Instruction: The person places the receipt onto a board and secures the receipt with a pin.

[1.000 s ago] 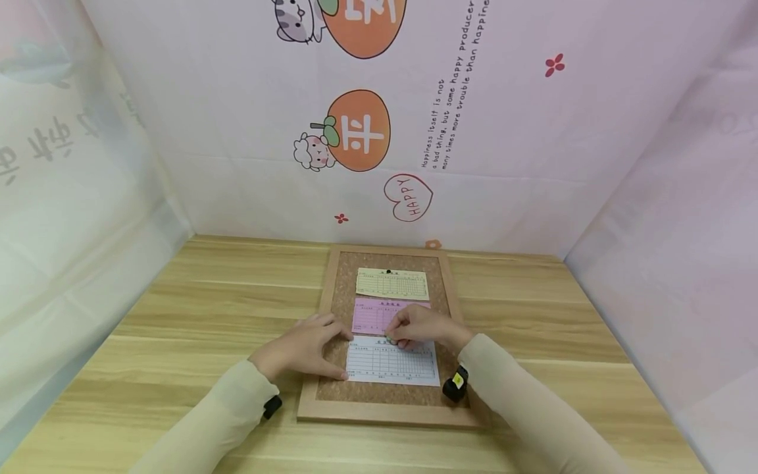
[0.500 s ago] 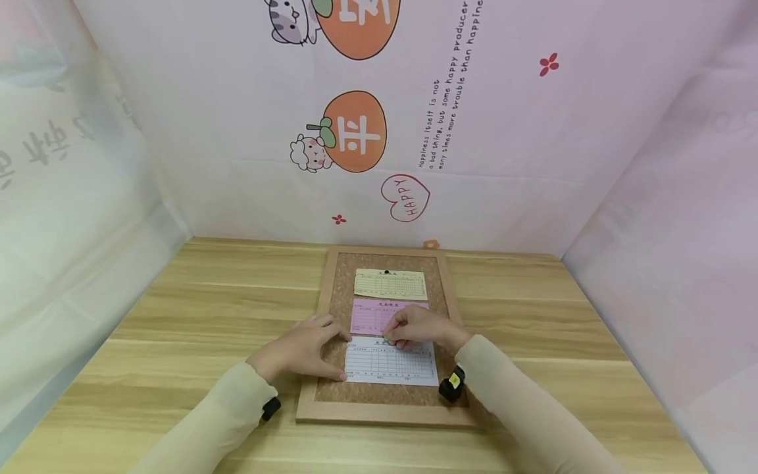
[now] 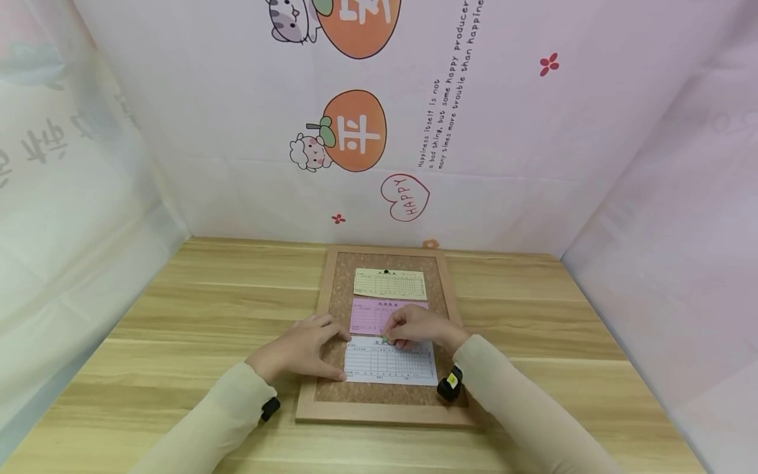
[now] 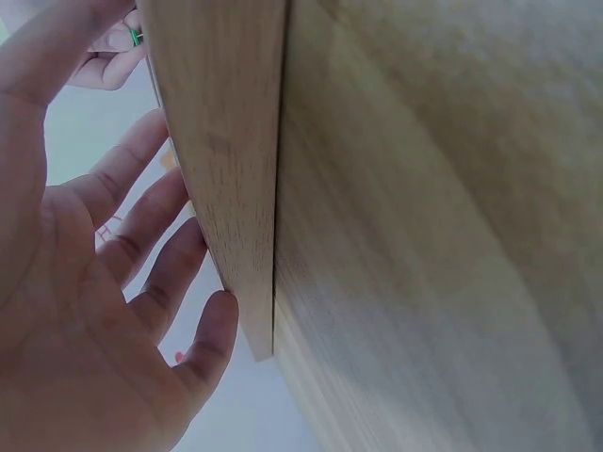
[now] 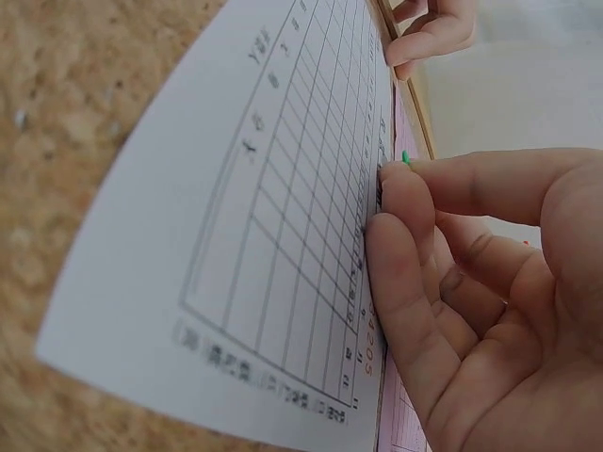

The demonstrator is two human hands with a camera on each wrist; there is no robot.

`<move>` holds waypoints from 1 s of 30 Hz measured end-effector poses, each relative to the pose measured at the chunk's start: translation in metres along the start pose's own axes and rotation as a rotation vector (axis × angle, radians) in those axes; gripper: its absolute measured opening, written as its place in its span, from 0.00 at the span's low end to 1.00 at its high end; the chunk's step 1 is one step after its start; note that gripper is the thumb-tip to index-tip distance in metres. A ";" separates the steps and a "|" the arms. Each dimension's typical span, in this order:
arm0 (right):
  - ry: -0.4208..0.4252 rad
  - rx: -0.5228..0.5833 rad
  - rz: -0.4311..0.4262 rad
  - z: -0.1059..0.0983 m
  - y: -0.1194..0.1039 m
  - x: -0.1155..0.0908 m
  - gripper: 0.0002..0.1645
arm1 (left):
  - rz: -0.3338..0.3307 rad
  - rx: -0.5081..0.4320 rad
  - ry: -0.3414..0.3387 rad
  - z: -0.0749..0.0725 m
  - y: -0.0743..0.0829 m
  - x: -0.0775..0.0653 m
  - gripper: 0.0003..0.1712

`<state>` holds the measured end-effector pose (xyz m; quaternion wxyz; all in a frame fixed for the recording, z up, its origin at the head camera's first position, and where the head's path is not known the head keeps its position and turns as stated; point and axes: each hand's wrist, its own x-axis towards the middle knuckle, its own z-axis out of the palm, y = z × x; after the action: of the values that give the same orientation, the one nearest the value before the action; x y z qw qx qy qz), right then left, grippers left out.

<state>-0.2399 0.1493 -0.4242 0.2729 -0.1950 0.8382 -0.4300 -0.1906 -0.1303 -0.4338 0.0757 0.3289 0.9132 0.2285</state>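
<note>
My right hand [image 3: 417, 326] pinches a small green push pin [image 5: 406, 157] at the top edge of the white form [image 3: 391, 362]. That form lies on the framed cork board [image 3: 379, 394], just below a pink form [image 3: 366, 316]. In the right wrist view the white form's near corner lifts off the cork. My left hand [image 3: 303, 347] rests at the board's left side, its fingers spread. Its thumb tip and index fingertip touch the white form's left corners. The left wrist view shows the other fingers [image 4: 193, 254] lying along the wooden frame [image 4: 221, 169].
A yellow form [image 3: 391, 284] lies at the top of the board, with a black push pin [image 3: 386, 271] in its upper edge. The board lies on a wooden table [image 3: 521, 303]. A printed white cloth [image 3: 485, 204] stands behind the table, with more cloth at both sides.
The view has shifted slightly. Both hands keep their places, the right still pinching the green push pin at the white form's top edge.
</note>
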 end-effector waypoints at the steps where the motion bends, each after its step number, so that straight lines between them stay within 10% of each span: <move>1: -0.003 -0.002 -0.003 0.000 0.000 0.000 0.07 | 0.000 -0.001 0.001 0.000 0.000 0.000 0.38; 30: 0.029 -0.120 -0.011 0.005 -0.001 0.000 0.03 | 0.005 0.013 0.005 -0.001 0.001 0.000 0.37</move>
<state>-0.2370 0.1460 -0.4261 0.2462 -0.2095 0.8653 -0.3832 -0.1903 -0.1302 -0.4322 0.0706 0.3310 0.9140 0.2238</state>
